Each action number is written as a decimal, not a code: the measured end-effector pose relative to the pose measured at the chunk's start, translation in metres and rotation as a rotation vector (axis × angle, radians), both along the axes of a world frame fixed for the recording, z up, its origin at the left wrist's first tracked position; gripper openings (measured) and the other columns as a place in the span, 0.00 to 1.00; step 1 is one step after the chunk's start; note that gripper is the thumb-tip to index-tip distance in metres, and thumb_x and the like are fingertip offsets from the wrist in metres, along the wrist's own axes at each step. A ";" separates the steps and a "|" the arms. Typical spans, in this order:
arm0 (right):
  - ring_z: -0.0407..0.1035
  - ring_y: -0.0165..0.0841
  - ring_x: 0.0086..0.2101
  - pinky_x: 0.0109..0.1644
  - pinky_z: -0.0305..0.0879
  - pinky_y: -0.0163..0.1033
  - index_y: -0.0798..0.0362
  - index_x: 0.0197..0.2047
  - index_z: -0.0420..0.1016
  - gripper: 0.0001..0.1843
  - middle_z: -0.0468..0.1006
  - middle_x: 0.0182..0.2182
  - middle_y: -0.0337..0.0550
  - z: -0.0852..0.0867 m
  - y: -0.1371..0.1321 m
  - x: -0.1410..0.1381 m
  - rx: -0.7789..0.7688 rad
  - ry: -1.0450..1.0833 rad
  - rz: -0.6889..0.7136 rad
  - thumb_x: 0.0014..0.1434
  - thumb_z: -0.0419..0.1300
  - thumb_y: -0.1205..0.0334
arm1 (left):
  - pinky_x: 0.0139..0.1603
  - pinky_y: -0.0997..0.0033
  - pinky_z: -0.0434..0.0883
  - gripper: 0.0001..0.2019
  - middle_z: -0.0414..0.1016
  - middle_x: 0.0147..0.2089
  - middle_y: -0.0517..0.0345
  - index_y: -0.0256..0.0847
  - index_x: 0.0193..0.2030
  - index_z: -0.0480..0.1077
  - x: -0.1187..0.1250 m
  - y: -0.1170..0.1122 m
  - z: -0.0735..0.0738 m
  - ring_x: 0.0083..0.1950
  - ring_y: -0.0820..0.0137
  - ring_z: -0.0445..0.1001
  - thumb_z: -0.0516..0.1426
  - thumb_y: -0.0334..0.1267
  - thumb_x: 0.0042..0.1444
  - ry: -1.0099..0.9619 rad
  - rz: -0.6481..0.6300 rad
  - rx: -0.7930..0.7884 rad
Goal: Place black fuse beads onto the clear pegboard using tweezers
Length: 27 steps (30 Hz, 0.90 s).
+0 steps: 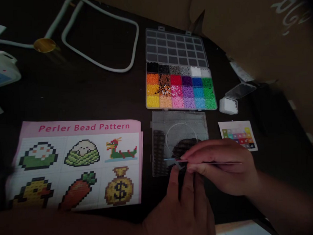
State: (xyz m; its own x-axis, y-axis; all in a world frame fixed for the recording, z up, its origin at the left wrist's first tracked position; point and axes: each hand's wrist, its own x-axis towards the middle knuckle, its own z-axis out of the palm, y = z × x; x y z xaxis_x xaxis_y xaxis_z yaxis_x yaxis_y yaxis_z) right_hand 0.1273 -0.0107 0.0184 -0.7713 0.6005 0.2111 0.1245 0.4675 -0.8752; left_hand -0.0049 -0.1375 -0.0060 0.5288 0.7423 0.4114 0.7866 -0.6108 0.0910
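Observation:
A clear square pegboard [159, 138] lies on the dark table, with a short row of light blue beads [169, 159] on its lower part. Between the fingertips of my right hand [227, 166] is a pair of thin tweezers [211, 162], held nearly level, its tip at the right end of the blue row. My left hand [181, 209] reaches up from below with fingers stretched out, and its index fingertip touches the board's lower part just under the row. Part of the board's right side is hidden by my right hand.
Behind the board stands an open compartment box [181, 91] of colored beads, lid folded back. A sheet of Perler bead patterns [80, 130] lies left. On the right are a small box of white beads [228, 105] and a color card [238, 135]. A white tube frame [137, 39] stands behind.

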 end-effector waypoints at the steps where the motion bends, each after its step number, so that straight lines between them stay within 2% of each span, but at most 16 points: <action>1: 0.80 0.29 0.34 0.38 0.78 0.30 0.54 0.36 0.82 0.08 0.84 0.33 0.44 0.000 0.000 0.000 -0.001 -0.001 -0.003 0.57 0.63 0.75 | 0.48 0.44 0.71 0.14 0.81 0.46 0.46 0.35 0.42 0.76 0.000 0.000 0.000 0.46 0.52 0.79 0.49 0.34 0.64 0.000 -0.002 -0.004; 27: 0.80 0.30 0.33 0.37 0.79 0.31 0.52 0.36 0.82 0.08 0.84 0.33 0.43 0.001 0.001 -0.002 0.003 -0.014 -0.018 0.56 0.65 0.74 | 0.50 0.43 0.69 0.14 0.81 0.46 0.45 0.35 0.43 0.76 0.000 -0.001 0.003 0.46 0.52 0.79 0.49 0.33 0.64 0.009 0.001 -0.033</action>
State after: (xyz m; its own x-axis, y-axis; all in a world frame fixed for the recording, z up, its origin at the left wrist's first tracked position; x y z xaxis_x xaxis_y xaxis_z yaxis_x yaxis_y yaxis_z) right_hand 0.1252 -0.0095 0.0195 -0.7634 0.6134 0.2023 0.1448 0.4678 -0.8719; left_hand -0.0045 -0.1382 -0.0034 0.5312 0.7563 0.3820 0.7883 -0.6064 0.1044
